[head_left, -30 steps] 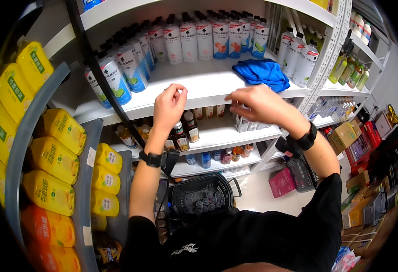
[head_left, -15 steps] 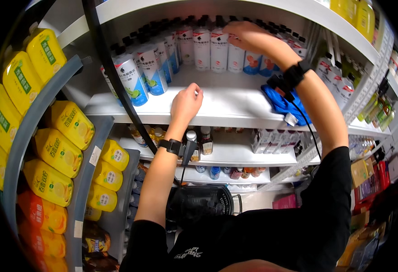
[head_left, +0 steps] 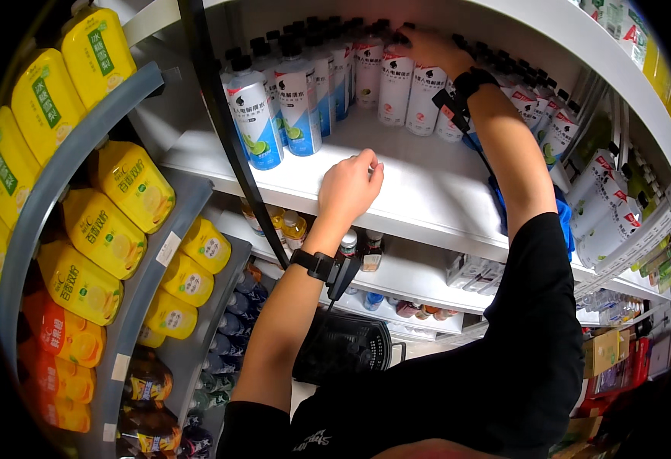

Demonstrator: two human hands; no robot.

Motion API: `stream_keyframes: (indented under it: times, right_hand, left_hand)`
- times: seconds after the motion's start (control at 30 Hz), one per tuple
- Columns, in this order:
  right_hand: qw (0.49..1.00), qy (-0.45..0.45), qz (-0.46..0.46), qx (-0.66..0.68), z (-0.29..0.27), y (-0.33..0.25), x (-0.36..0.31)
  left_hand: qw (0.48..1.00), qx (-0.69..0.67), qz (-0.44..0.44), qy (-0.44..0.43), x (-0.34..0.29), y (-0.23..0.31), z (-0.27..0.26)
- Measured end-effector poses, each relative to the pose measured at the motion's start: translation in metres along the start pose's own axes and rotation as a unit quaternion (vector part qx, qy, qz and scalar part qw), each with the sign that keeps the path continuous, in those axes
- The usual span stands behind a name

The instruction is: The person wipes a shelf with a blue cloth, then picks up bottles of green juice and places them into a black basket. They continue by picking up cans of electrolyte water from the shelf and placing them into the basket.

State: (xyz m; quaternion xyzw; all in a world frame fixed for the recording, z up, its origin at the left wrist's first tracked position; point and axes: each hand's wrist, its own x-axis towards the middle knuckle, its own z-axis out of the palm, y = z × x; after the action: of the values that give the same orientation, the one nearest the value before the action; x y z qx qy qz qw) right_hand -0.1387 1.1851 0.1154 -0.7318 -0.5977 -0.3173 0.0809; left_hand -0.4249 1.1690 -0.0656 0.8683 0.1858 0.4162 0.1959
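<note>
My right hand (head_left: 433,50) reaches to the back row of the upper shelf, its fingers closed about the dark-capped top of a white bottle (head_left: 396,88) with a pink fruit mark. The fingertips are dim and partly hidden among the caps. My left hand (head_left: 350,185) hovers at or rests on the front of the white shelf (head_left: 396,164), fingers loosely curled with nothing visible in them. To its left stand white-and-blue bottles (head_left: 298,107) with lime pictures. Both wrists wear black straps with small devices and cables.
Yellow drink bottles (head_left: 90,245) fill the grey-edged racks on the left. A black post (head_left: 224,130) rises in front of the shelf's left end. Blue cloth (head_left: 565,218) shows beside my right arm. Below are lower shelves with small bottles and a black basket (head_left: 343,344).
The view has swung, moving the shelf right and down in the picture. My right hand has moved leftward along the bottle tops. My left hand stays curled near the shelf front.
</note>
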Motion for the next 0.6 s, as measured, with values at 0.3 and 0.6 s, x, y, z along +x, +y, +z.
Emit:
stream_keyframes:
  times: [0.3,0.6]
  right_hand:
    - [0.995,0.052,-0.038,-0.072,-0.033,-0.037,-0.022]
    - [0.996,0.058,-0.064,0.010,-0.097,-0.085,-0.080]
  left_hand:
    - [0.998,-0.018,-0.018,0.049,0.001,-0.002,0.000]
    - [0.994,-0.090,-0.013,0.066,0.008,-0.008,0.001]
